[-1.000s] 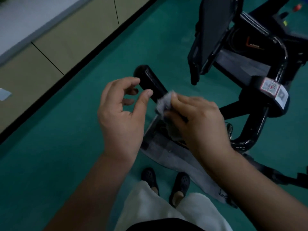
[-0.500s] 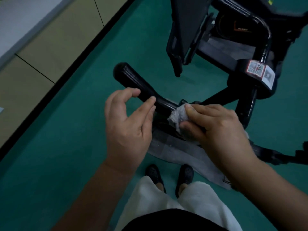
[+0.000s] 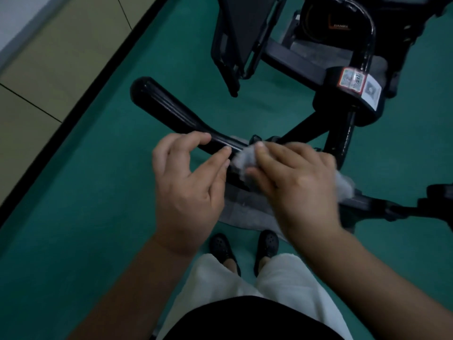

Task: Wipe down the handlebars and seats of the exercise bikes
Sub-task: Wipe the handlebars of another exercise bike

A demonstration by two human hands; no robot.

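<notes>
The right hand [image 3: 294, 182] grips a crumpled grey wiping cloth [image 3: 241, 159] against the glossy black tubular handlebar [image 3: 171, 111]. The left hand [image 3: 188, 182] hovers beside it, fingers loosely curled, holding nothing. The handlebar extends over the green floor [image 3: 85, 217].

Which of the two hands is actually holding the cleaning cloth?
The right hand holds it: its fingers press the pale cloth against the black handlebar. The left hand holds no cloth; its fingers are loosely curled beside the bar.
</notes>
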